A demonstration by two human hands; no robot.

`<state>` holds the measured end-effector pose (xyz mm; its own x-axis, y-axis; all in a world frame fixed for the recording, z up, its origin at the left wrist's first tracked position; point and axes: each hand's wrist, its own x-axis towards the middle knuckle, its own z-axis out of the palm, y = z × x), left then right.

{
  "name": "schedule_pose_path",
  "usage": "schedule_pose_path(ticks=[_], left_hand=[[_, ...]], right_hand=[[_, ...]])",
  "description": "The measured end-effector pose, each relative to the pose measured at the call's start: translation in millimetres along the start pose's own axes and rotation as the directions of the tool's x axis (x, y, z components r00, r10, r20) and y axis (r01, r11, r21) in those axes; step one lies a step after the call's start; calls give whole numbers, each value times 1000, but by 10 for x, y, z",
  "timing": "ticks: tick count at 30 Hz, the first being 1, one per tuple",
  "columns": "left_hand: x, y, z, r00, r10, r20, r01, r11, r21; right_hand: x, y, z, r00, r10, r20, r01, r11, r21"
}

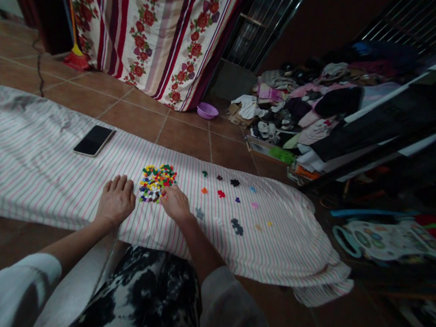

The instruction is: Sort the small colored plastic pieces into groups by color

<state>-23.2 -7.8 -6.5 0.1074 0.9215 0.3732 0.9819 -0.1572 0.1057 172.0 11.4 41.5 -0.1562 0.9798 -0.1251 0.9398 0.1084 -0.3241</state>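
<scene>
A heap of small coloured plastic pieces (156, 180) lies on a striped cloth (21, 167) spread over a low surface. My left hand (116, 200) rests flat on the cloth just left of the heap, fingers stretched out. My right hand (174, 202) sits at the heap's lower right edge, its fingers curled down among the pieces; what they pinch is hidden. Right of the heap, several small groups of pieces (233, 198) sorted by colour lie apart on the cloth, among them a dark cluster (237, 226).
A black phone (93, 140) lies on the cloth at upper left. Beyond are a tiled floor, a flowered curtain (160, 24), a purple bowl (207, 110) and a pile of clothes (304, 105). Toys (386, 240) lie on the right.
</scene>
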Motion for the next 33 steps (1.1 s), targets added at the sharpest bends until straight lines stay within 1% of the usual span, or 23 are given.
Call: schedule_pose_path(ticks=[2, 5, 10, 15, 22, 26, 30, 33], left_hand=[[3, -2, 8, 1000, 4, -5, -4, 1000, 7], [3, -6, 26, 1000, 6, -24, -5, 1000, 12], [-1, -8, 46, 999, 0, -33, 0, 1000, 0], [2, -3, 30, 1000, -8, -5, 8, 1000, -12], [-2, 5, -1, 1000, -17, -3, 17, 999, -37], [-5, 11, -12, 1000, -16, 7, 16, 999, -33], [-6, 9, -13, 1000, 14, -20, -14, 1000, 6], [-7, 6, -18, 1000, 22, -16, -22, 1000, 16]], right_hand=[[6, -21, -19, 999, 18, 37, -18, 1000, -16], [11, -32, -30, 998, 28, 57, -27, 999, -17], [8, -17, 5, 999, 1, 33, -1, 1000, 8], [-6, -11, 39, 1000, -17, 9, 17, 1000, 22], [43, -35, 54, 1000, 0, 14, 0, 1000, 0], [27, -34, 88, 999, -3, -37, 3, 1000, 11], [-3, -7, 125, 994, -5, -109, 11, 999, 53], [-7, 11, 139, 988, -3, -152, 17, 996, 89]])
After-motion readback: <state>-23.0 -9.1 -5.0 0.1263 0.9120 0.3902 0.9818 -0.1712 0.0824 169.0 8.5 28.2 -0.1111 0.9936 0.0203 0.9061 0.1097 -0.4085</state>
